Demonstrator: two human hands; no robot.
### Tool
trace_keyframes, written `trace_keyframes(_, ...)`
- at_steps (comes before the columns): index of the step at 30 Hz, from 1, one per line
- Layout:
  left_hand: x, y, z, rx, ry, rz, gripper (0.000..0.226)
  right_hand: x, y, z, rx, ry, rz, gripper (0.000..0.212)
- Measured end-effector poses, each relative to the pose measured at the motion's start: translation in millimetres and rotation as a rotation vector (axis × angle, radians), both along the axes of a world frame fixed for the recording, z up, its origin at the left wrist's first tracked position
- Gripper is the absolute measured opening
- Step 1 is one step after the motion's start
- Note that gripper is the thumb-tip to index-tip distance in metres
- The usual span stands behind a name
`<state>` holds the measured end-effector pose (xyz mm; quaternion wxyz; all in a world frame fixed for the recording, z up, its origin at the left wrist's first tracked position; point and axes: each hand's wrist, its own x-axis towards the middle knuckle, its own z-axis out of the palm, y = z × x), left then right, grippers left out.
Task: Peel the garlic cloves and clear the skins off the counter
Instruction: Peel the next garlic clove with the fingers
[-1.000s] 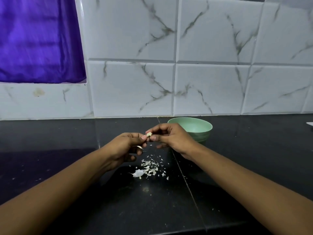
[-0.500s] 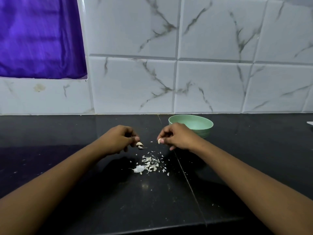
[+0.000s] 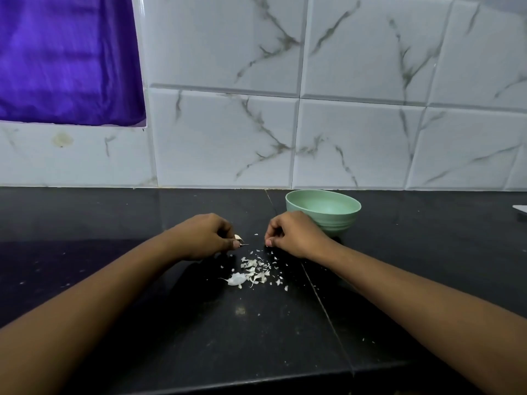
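Left hand (image 3: 204,236) pinches a garlic piece (image 3: 238,238) at its fingertips; right hand (image 3: 296,235) is curled, contents not discernible. Skins (image 3: 255,270) lie scattered on the black table (image 3: 427,252) between the hands, with the green bowl (image 3: 323,208) just behind the right hand.

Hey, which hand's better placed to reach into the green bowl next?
Probably right. The right hand lies just in front of the pale green round bowl; the left hand is farther off, and its fingers pinch a pale garlic piece.
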<state>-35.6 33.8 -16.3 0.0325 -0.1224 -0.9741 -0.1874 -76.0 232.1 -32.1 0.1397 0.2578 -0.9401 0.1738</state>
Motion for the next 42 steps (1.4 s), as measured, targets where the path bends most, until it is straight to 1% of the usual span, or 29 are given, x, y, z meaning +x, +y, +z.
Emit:
trace_keyframes(4,0,0,-2,-0.021,0.017,-0.007,0.022,1,-5,-8,0.128,0.158,0.001,0.01)
trace_keyframes(7,-1,1,-3,-0.033,0.02,-0.021,0.018,0,-6,-8,0.144,0.185,0.006,0.012)
trace_keyframes(9,-1,2,-4,-0.032,0.012,-0.024,0.017,-1,-4,-10,0.118,0.182,0.009,0.011)
trace_keyframes(11,-1,2,-2,-0.028,0.008,-0.022,0.018,-1,-2,-11,0.045,0.155,0.009,0.011)
trace_keyframes(14,1,1,0,-0.039,0.0,-0.031,0.017,0,2,-9,-0.121,0.047,-0.008,0.009)
trace_keyframes(16,1,0,2,-0.058,-0.002,-0.047,0.011,0,5,-5,-0.15,-0.023,0.003,0.007)
trace_keyframes(18,2,1,2,-0.07,-0.001,-0.059,0.007,0,5,-2,-0.092,-0.031,0.013,0.008)
trace_keyframes(24,4,2,2,-0.104,0.012,-0.052,0.008,-1,-7,-6,0.124,0.185,0.008,0.009)
trace_keyframes(27,4,3,0,-0.093,0.055,-0.031,0.007,1,-8,-11,0.174,0.251,0.033,0.01)
trace_keyframes(28,3,3,-1,-0.081,0.085,-0.018,0.009,1,-8,-12,0.143,0.252,0.037,0.01)
trace_keyframes(29,3,4,0,-0.057,0.121,-0.003,0.014,1,-7,-12,0.028,0.205,0.04,0.01)
trace_keyframes(30,3,3,0,-0.017,0.153,0.011,0.02,3,-6,-10,-0.172,0.075,0.046,0.01)
trace_keyframes(32,6,3,3,0.098,0.219,0.007,0.034,10,-5,-2,-0.619,-0.314,0.109,0.011)
trace_keyframes(33,7,4,4,0.17,0.248,-0.013,0.039,14,-5,1,-0.786,-0.495,0.163,0.01)
trace_keyframes(34,9,6,4,0.242,0.275,-0.038,0.042,18,-5,4,-0.902,-0.618,0.21,0.009)
trace_keyframes(35,11,9,3,0.309,0.298,-0.06,0.042,20,-5,6,-0.983,-0.694,0.246,0.008)
trace_keyframes(37,13,13,2,0.423,0.328,-0.076,0.038,24,-6,12,-1.081,-0.776,0.306,0.007)
trace_keyframes(40,14,16,0,0.587,0.317,-0.081,0.025,26,-5,15,-1.19,-0.811,0.345,0.011)
trace_keyframes(42,15,19,-1,0.693,0.294,-0.094,0.019,25,-4,17,-1.225,-0.809,0.36,0.013)
